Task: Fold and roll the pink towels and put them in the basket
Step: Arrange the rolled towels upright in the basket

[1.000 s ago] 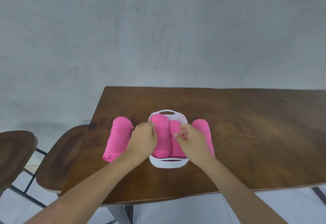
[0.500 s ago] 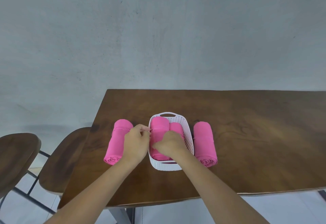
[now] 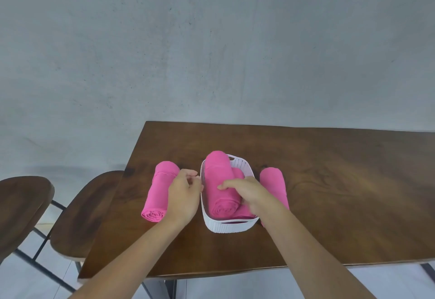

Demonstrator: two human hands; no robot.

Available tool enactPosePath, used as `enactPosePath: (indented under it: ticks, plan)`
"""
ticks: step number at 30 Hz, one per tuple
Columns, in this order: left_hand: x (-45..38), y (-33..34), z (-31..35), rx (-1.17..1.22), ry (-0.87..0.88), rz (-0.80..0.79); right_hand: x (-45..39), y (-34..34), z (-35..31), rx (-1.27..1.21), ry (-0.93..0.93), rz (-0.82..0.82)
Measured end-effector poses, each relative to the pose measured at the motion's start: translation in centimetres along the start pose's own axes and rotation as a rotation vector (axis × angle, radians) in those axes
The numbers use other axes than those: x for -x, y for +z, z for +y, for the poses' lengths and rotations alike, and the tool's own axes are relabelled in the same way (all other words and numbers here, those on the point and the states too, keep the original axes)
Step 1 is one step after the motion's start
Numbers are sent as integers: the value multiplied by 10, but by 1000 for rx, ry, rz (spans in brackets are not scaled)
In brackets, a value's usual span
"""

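Snugly rolled pink towels [image 3: 220, 181] fill basket [image 3: 229, 226], seemingly two.

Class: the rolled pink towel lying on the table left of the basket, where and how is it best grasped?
Grip the left roll round its middle, from above, fingers spanning its width: it lies flat, and a mid-length hold likely keeps it wound.

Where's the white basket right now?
The white basket sits on the wooden table, between two rolled pink towels lying outside it.

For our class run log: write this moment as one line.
right hand grips roll in basket | left hand beside basket, empty | two rolls on table
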State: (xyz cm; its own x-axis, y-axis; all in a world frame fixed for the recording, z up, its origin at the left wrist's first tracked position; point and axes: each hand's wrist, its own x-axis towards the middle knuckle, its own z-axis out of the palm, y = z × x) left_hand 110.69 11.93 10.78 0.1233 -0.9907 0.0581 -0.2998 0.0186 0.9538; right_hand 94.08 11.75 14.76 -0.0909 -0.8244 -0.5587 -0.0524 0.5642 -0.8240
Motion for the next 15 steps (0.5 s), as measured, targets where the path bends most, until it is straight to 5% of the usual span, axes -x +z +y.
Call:
enactPosePath:
  ticks: [3, 8, 15]
  plan:
    - [-4, -2, 3, -13, -23, -60, 6, -10, -3, -30, -74, -53]
    - [-4, -6, 30, 330, -248, -456, 20, -9, -10, 67, -192, -136]
    - [-3, -34, 32, 743, -492, -490, 33, -8, -21, -19, -350, -182]
